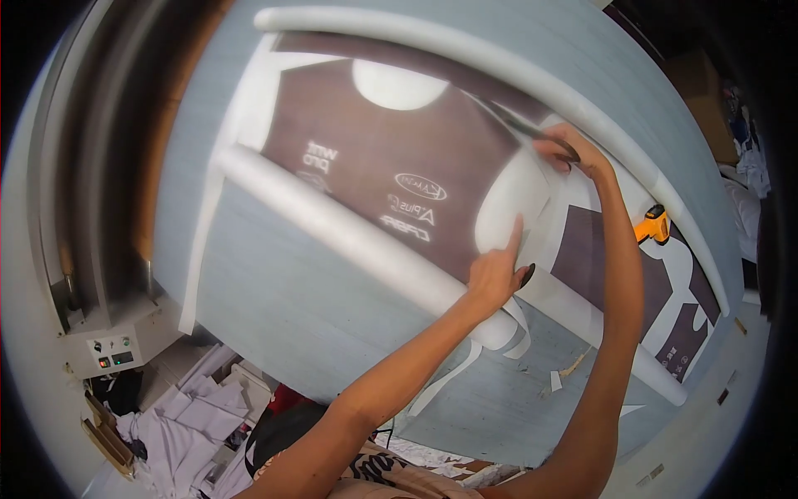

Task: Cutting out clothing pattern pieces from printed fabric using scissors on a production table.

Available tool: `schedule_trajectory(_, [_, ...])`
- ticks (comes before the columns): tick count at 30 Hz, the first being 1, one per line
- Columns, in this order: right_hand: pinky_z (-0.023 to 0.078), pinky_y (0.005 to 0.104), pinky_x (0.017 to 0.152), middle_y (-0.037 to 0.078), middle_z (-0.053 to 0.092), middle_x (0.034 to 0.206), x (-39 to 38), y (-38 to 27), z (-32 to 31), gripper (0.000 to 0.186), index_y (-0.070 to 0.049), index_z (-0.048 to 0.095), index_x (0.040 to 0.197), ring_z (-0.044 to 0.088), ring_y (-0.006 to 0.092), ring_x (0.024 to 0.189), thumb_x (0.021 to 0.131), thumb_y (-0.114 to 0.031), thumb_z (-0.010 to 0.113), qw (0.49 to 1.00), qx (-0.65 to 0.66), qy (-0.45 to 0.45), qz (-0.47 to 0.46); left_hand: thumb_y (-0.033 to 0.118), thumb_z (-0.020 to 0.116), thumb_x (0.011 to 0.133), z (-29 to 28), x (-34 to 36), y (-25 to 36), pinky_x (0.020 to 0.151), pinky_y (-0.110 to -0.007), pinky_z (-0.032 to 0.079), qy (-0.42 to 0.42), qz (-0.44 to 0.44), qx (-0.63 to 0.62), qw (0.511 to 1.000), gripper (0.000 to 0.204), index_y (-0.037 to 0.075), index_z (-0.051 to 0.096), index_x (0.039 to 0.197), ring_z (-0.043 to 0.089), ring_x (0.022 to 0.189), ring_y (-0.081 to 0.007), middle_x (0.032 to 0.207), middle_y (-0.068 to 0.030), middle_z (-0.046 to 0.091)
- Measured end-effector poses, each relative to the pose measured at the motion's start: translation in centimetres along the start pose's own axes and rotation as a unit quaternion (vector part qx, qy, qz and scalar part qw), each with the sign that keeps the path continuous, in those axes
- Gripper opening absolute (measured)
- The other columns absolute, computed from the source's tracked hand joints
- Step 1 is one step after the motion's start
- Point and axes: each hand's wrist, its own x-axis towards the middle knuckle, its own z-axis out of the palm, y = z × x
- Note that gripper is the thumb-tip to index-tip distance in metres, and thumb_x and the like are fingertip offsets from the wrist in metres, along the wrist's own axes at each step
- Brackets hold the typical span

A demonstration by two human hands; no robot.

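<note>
A large white paper sheet (519, 200) printed with a dark brown shirt shape (366, 158) and mirrored white lettering lies across the table. At the shape's upper right edge, my right hand (578, 150) is closed on dark-handled scissors (568, 148), whose blades reach left along the paper and look blurred. Lower down, my left hand (496, 274) rests at the paper's near edge, index finger stretched onto the white area and the other fingers partly curled. A small black rounded thing (527, 276) shows at its thumb; I cannot make out what it is.
The paper's near side curls into a long roll (349, 233); another roll (465, 46) runs along the far edge. A yellow-and-black tool (654, 224) lies on more printed paper at right. At left stand a machine with a control box (114, 353) and crumpled white material (187, 424).
</note>
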Motion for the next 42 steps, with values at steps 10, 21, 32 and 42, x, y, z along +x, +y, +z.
schedule_trajectory(10, [0.028,0.0251,0.043,-0.004,0.047,0.055,0.6,0.0,1.2,0.038,-0.011,0.054,0.068,0.041,0.0066,0.044,0.095,-0.035,0.066,0.993,0.117,-0.009,0.011,0.019,0.077,0.085,-0.6,-0.1,0.1,0.067,-0.053,0.053,-0.026,-0.010,-0.038,0.999,0.102,0.015,0.011,0.163,0.067,0.071,-0.0448,0.076,-0.0237,0.067])
schedule_trajectory(21, [0.028,0.0242,0.041,-0.004,0.049,0.054,2.5,-0.1,-0.8,0.041,-0.010,0.056,0.066,0.041,0.0053,0.041,0.091,-0.037,0.074,0.999,0.025,-0.020,-0.013,0.025,0.078,0.086,-0.4,0.0,-0.1,0.066,-0.050,0.054,-0.015,-0.011,-0.022,1.000,0.106,0.019,0.007,0.164,0.068,0.068,-0.0439,0.071,-0.0226,0.067])
schedule_trajectory(32, [0.028,0.0233,0.040,-0.004,0.051,0.054,4.3,-1.9,-1.1,0.042,-0.010,0.058,0.065,0.041,0.0040,0.040,0.087,-0.041,0.077,0.999,-0.003,-0.031,-0.038,0.026,0.076,0.088,-0.8,0.0,-0.3,0.067,-0.051,0.055,-0.031,-0.017,-0.028,0.999,0.103,0.020,0.006,0.164,0.068,0.067,-0.0453,0.068,-0.0234,0.066])
schedule_trajectory(42, [0.027,0.0249,0.041,-0.005,0.044,0.050,5.1,-3.4,-1.4,0.045,-0.014,0.049,0.060,0.039,0.0052,0.040,0.091,-0.035,0.074,0.996,-0.067,-0.042,-0.034,0.024,0.075,0.089,-0.5,-0.1,-0.5,0.066,-0.051,0.055,-0.024,-0.005,-0.033,0.999,0.105,0.020,0.002,0.164,0.068,0.067,-0.0447,0.070,-0.0232,0.066])
